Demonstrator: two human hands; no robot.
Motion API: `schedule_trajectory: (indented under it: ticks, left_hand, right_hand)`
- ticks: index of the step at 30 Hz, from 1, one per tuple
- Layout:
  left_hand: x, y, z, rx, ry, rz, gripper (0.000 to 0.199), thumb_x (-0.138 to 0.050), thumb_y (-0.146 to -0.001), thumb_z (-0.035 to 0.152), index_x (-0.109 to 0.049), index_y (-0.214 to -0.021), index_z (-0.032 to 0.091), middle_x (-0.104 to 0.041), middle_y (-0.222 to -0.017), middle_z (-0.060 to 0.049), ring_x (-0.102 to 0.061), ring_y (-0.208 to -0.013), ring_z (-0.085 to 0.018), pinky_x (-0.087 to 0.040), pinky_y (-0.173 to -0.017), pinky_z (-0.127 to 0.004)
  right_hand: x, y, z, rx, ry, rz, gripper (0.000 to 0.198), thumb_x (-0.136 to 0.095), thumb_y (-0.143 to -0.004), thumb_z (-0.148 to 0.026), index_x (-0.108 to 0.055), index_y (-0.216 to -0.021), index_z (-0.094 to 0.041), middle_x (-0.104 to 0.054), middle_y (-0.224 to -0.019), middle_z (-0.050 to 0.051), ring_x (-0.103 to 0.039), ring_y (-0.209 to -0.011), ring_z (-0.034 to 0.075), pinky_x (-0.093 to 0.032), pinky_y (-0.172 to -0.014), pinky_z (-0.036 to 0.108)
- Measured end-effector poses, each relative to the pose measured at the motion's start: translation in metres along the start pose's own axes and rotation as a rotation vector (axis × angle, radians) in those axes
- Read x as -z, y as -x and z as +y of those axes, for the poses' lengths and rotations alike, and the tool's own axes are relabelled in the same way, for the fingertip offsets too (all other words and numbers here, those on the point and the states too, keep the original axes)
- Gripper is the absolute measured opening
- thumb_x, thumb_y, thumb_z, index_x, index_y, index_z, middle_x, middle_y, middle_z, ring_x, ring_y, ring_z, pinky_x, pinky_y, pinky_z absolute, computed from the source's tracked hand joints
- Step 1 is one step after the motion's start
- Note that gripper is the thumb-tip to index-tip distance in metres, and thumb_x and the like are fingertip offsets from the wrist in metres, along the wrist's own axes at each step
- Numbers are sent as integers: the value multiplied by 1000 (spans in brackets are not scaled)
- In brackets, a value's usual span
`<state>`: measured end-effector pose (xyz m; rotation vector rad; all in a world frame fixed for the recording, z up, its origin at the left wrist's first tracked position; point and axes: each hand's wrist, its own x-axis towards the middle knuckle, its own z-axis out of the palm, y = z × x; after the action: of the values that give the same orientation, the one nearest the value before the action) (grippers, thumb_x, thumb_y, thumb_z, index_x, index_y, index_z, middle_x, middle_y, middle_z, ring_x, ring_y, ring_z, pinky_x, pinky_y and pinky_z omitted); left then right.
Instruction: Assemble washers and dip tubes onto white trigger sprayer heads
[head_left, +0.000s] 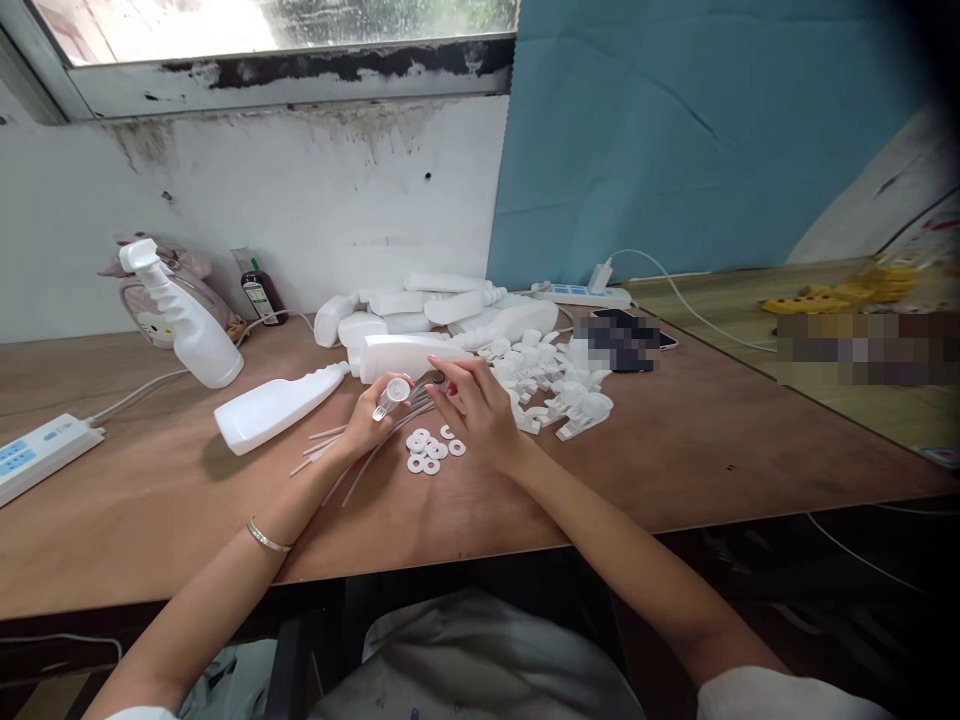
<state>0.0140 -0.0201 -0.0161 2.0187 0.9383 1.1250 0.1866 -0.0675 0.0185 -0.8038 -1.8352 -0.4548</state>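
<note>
My left hand (367,420) is closed around a white spray trigger head (391,396), its round end turned up toward me. Close beside it, my right hand (480,405) has thumb and fingertips drawn together at a small dark round piece (439,378); what that piece is I cannot make out. Below the hands lie several flat white ring washers (431,450) in a loose cluster. Thin dip tubes (360,470) run under and past my left hand. Just right of my right hand is a heap of white spray trigger parts (555,385).
White bottles (405,355) are piled behind the hands, with one bottle (277,405) lying at left. An assembled spray bottle (191,325) stands by a dark bottle (262,292). Power strips (45,455) sit left and at the back; a phone (637,328) lies right.
</note>
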Motion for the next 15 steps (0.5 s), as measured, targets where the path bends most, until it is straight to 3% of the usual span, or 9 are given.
schedule_trajectory:
  ticks: [2,5,11,15]
  left_hand:
    - [0,0,-1,-12,-46,-10,23,-54,-75,27,-52,-96,17,-57,-87,-2,-51,-79,-15,-42,-75,-27]
    - [0,0,-1,-15,-81,-19,22,-54,-74,25,-51,-95,17,-59,-87,-3,-53,-79,-17,-42,-74,-28]
    - [-1,0,0,-23,-104,-8,23,-54,-73,28,-52,-92,16,-59,-84,-3,-53,-79,-18,-42,-73,-29]
    - [-1,0,1,-36,-100,-11,22,-54,-73,26,-51,-92,16,-58,-85,-3,-52,-79,-16,-41,-74,-27]
  right_hand:
    - [1,2,-1,49,-117,142,29,-52,-82,-15,-46,-110,-21,-58,-87,6,-59,-76,15,-52,-64,26]
    - [0,4,-2,26,-288,235,28,-56,-80,-14,-44,-104,-22,-61,-85,3,-61,-75,14,-52,-61,26]
    - [-6,8,-2,-115,-371,215,24,-55,-81,-15,-41,-98,-22,-64,-85,2,-64,-73,13,-52,-61,25]
    - [-10,11,1,-88,-346,177,23,-57,-79,-16,-40,-93,-22,-64,-79,2,-62,-66,11,-50,-54,22]
